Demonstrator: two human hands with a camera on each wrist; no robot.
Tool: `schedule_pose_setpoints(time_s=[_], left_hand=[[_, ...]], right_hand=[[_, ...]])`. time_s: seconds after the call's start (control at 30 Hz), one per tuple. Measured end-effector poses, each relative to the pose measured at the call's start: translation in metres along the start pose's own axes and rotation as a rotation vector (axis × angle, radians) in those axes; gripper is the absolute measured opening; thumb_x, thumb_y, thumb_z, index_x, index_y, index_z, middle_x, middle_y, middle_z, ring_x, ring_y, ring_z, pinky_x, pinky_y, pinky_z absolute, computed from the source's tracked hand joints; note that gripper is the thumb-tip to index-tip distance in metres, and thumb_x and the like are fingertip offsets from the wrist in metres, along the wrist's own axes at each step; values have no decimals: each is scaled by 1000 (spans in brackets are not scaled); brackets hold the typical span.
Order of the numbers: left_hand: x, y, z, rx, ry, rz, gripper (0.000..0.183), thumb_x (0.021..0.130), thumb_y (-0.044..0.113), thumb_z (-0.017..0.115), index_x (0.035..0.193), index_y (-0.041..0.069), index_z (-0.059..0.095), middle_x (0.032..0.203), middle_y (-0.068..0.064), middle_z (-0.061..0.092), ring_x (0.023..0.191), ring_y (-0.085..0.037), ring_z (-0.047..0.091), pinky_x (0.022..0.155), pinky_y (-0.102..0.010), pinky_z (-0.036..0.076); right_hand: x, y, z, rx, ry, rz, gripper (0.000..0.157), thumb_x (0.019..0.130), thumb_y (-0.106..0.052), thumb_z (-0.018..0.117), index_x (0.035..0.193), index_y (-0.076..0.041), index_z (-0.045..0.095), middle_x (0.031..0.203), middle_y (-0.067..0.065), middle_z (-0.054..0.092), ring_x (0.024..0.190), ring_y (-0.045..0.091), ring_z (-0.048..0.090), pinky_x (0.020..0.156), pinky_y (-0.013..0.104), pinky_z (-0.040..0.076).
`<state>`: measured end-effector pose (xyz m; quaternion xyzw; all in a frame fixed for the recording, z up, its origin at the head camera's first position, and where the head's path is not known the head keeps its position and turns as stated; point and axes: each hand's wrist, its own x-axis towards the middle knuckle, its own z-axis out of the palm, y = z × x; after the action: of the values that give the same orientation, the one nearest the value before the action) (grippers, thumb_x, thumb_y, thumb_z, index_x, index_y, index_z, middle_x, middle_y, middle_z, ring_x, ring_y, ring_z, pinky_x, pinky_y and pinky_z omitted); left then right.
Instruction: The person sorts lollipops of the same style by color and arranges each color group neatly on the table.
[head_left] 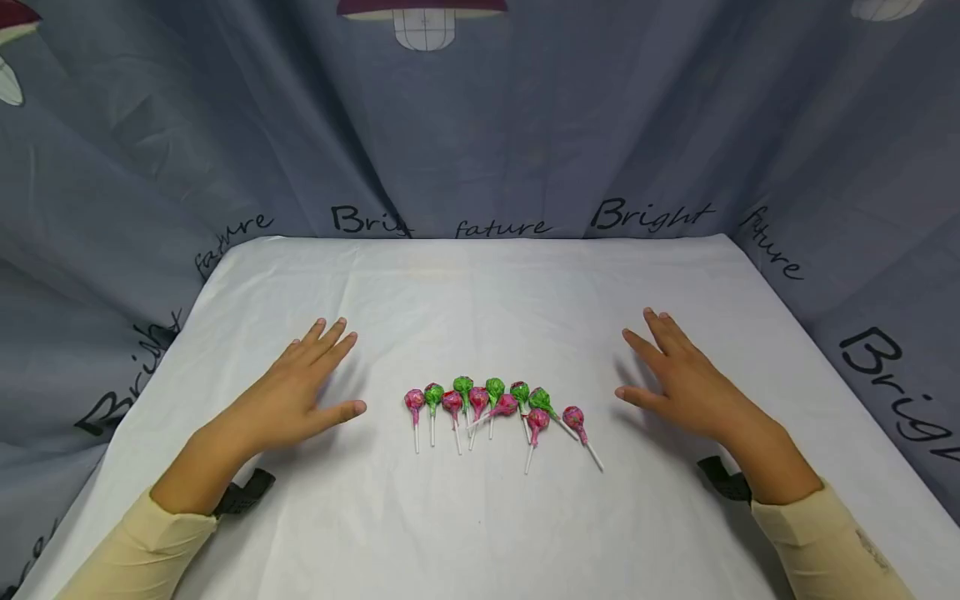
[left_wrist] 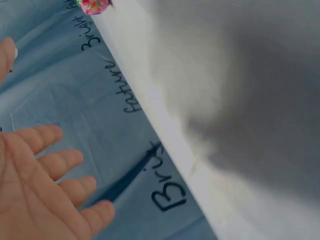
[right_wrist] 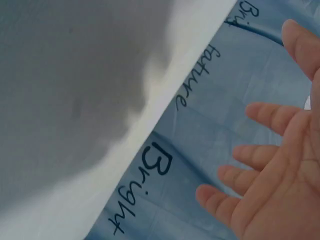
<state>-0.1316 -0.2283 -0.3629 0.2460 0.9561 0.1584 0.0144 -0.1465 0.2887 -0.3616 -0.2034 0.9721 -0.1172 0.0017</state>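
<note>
Several wrapped lollipops with white sticks lie in a loose row on the white-covered table, some with pink wrappers and some with green. A pink lollipop (head_left: 415, 401) is at the row's left end, beside a green lollipop (head_left: 433, 395). Another pink lollipop (head_left: 504, 406) lies slanted across its neighbours' sticks. At the right end is one more pink lollipop (head_left: 573, 418), its stick pointing front right. My left hand (head_left: 296, 396) hovers left of the row, fingers spread, holding nothing. To the right of the row, my right hand (head_left: 686, 379) likewise has its fingers spread and holds nothing.
White cloth (head_left: 480, 317) covers the table. Behind it and along both sides hangs a grey-blue curtain (head_left: 480, 150) printed with lamps and lettering. A black strap (head_left: 246, 492) is on the left wrist and another black strap (head_left: 724, 479) on the right.
</note>
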Motion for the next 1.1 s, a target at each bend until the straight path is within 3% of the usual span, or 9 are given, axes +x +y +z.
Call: schedule_pose_setpoints(time_s=[0.13, 0.3, 0.47, 0.6, 0.7, 0.87, 1.1], left_hand=[[9, -1, -2, -122, -37, 14, 86, 91, 58, 63, 156, 13, 31, 164, -7, 17, 150, -32, 8, 114, -59, 19], [19, 2, -5, -244, -65, 45, 78, 92, 56, 63, 153, 13, 38, 158, -6, 32, 146, -28, 27, 112, -53, 30], [27, 3, -3, -379, -73, 69, 67, 93, 47, 67, 149, 17, 45, 150, -7, 45, 136, -32, 42, 98, -57, 44], [35, 7, 1, -468, -111, 60, 60, 94, 41, 68, 146, 19, 48, 145, -8, 50, 131, -33, 47, 98, -59, 43], [44, 11, 7, -493, -143, 59, 57, 95, 39, 67, 144, 14, 50, 143, -7, 53, 129, -29, 49, 103, -55, 41], [54, 18, 16, -493, -177, 69, 51, 95, 25, 68, 139, 4, 54, 136, -11, 58, 121, -27, 55, 98, -46, 47], [56, 23, 22, -378, -202, 72, 47, 94, 26, 69, 135, 5, 59, 129, -6, 62, 114, -22, 58, 94, -42, 49]], right_hand=[[3, -3, 0, 97, -16, -11, 79, 89, -44, 73, 150, -5, 41, 162, 21, 14, 146, 45, 14, 107, 67, 25], [6, -7, 4, 191, -71, -12, 74, 88, -38, 76, 148, -7, 45, 160, 18, 23, 142, 44, 26, 105, 65, 32], [9, -12, 4, 246, -79, -66, 70, 88, -35, 76, 145, -7, 48, 150, 16, 41, 136, 40, 39, 103, 61, 38], [10, -17, 2, 308, -90, -85, 68, 87, -36, 78, 142, -9, 51, 138, 13, 54, 123, 35, 52, 94, 57, 47], [12, -21, 3, 350, -117, -95, 67, 87, -39, 77, 142, -10, 51, 132, 11, 58, 117, 31, 57, 87, 53, 50], [18, -27, 7, 376, -172, -120, 64, 88, -40, 75, 140, -10, 53, 131, 8, 59, 112, 25, 60, 88, 50, 50], [25, -35, 14, 392, -239, -136, 47, 88, -26, 77, 129, -9, 60, 120, 4, 63, 106, 22, 60, 88, 45, 51]])
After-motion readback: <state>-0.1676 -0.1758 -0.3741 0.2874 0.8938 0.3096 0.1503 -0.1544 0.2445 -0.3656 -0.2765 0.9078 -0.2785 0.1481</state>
